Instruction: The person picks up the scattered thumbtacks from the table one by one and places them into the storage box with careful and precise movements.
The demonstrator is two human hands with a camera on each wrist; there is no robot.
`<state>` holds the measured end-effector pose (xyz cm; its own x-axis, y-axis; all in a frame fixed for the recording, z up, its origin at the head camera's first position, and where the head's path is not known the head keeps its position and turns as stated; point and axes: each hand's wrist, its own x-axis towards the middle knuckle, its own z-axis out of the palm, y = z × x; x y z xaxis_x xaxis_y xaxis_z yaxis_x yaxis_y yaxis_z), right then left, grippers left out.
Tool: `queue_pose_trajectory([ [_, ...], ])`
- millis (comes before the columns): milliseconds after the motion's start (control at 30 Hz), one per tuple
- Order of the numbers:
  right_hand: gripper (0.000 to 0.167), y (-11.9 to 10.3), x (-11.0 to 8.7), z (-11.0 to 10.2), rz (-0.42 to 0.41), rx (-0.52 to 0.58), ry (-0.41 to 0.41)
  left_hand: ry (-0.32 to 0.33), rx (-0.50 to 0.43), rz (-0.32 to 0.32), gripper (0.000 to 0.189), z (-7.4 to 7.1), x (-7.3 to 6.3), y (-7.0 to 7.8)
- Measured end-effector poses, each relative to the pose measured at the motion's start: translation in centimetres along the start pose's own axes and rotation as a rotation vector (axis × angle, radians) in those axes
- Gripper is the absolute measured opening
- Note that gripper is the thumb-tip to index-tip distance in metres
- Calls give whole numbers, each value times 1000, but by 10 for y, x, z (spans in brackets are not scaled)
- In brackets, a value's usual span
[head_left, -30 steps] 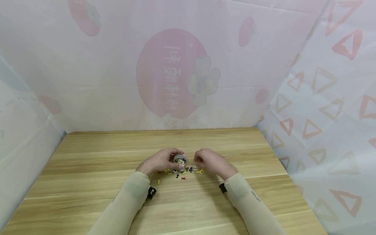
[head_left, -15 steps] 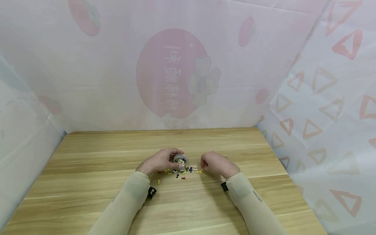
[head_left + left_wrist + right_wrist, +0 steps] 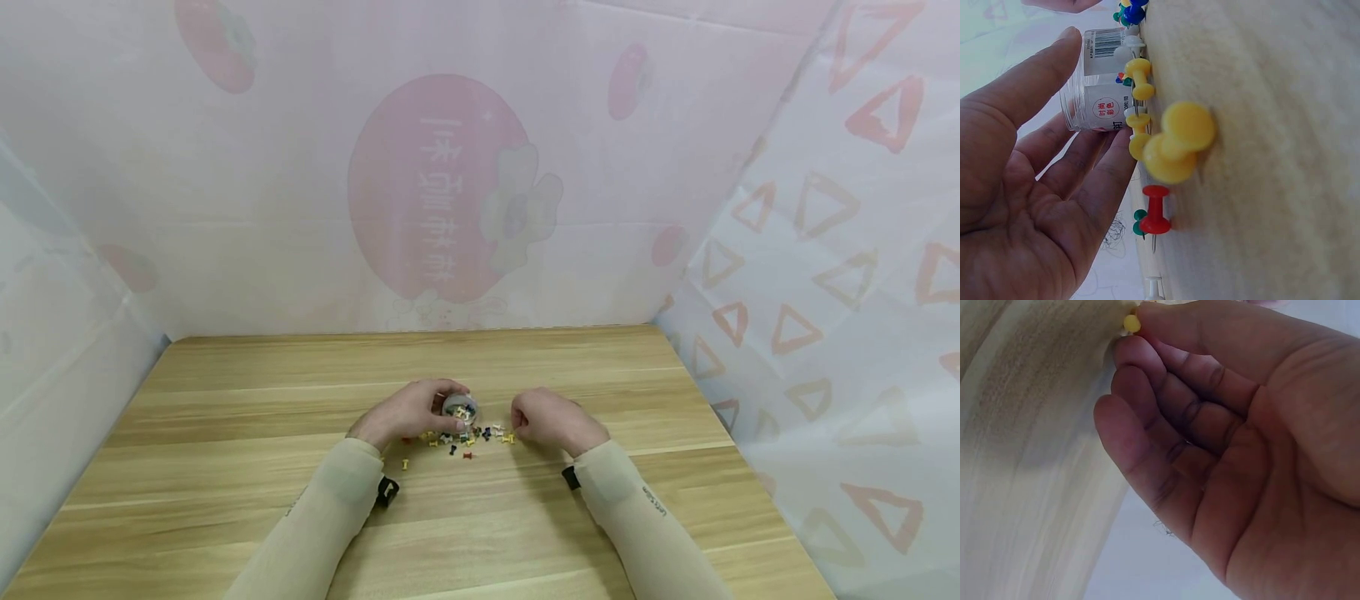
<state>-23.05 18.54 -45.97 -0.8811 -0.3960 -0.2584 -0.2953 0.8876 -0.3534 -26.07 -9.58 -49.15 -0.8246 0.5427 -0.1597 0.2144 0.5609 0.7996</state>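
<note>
My left hand (image 3: 412,411) grips a small clear plastic jar (image 3: 1100,103), thumb on one side and fingers on the other. The labelled jar stands on the wooden table, with push pins (image 3: 461,411) of mixed colours inside. To its right, my right hand (image 3: 551,419) is down at the tabletop. Its thumb and forefinger pinch a yellow push pin (image 3: 1132,324), mostly hidden by the fingertips, while the other fingers curl in loosely. Loose pins lie in front of the jar, among them a red push pin (image 3: 1155,209) and a large-looking yellow one close to the left wrist camera.
A dark push pin (image 3: 453,450) and a lone yellow push pin (image 3: 406,464) lie nearer the person on the wood-grain table (image 3: 450,533). A printed pale sheet (image 3: 300,208) hangs behind the table's far edge, with more sheets at both sides.
My right hand has moved right and slightly nearer, from beside the jar to the yellow pins, and has nearly stopped there. The left hand and jar have stayed put.
</note>
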Motion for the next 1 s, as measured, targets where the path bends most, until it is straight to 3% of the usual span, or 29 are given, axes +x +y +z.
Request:
queue_pose_trajectory([
  [367, 26, 2, 4, 6, -16, -33, 48, -2, -1, -4, 66, 0, 0, 0],
  [667, 16, -2, 7, 5, -50, -57, 160, -5, -9, -12, 67, -1, -1, 3],
  [1000, 4, -13, 11, 4, -113, 66, 244, -7, -1, -2, 66, -1, -1, 3],
])
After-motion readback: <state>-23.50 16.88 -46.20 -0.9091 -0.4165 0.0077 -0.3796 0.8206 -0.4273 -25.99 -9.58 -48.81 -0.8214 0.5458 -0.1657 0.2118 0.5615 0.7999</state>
